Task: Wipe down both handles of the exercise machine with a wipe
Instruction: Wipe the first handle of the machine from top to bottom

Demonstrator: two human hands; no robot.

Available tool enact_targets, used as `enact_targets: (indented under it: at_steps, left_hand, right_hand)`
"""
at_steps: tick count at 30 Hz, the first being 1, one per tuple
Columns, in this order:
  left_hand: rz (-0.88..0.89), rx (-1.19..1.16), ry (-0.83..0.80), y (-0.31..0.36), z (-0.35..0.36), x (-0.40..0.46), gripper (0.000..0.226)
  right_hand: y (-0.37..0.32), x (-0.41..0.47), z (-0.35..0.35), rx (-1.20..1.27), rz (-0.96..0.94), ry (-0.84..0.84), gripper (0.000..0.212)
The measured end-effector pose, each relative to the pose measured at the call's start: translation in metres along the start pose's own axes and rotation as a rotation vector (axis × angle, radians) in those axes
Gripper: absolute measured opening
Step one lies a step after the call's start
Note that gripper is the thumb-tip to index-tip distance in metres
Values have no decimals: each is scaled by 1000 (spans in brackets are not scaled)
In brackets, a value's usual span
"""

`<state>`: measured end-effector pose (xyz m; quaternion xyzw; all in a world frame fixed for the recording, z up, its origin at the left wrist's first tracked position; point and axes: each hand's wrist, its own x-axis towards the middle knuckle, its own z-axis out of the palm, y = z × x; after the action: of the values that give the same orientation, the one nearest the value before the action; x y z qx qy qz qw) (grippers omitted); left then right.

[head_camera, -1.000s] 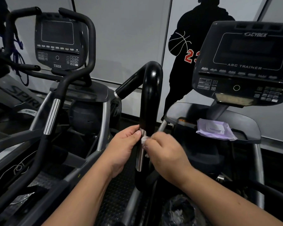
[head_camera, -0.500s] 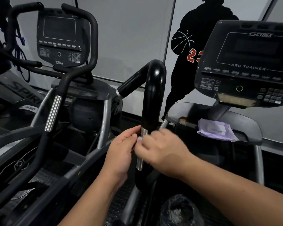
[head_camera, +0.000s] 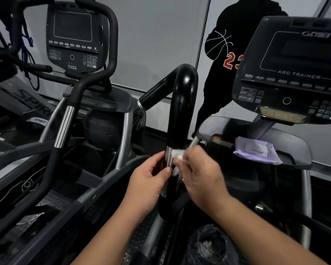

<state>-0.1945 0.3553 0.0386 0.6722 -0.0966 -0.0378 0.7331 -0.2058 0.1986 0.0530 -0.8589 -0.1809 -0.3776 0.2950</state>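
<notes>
At six o'clock below the black handle [head_camera: 182, 104], the right hand [head_camera: 201, 175] pinches a white wipe [head_camera: 177, 156] against the handle's silver band, while the left hand [head_camera: 147, 180], at nine o'clock of it, curls its fingers [head_camera: 165, 170] round the band.

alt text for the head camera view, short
Two bare hands work a white wipe around the silver band of a black curved handle on an Arc Trainer; the right hand pinches it, the left hand steadies the handle.
</notes>
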Motion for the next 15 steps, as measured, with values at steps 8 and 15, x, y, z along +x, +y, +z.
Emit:
enact_targets:
  at_steps: [8,15]
  left_hand:
    - [50,60,34,-3,2,3,40]
    - [68,57,34,-1,6,3,38]
  right_hand:
    - [-11,0,2,377,494,123,22]
    - [-10,21,-4,527,620,136,26]
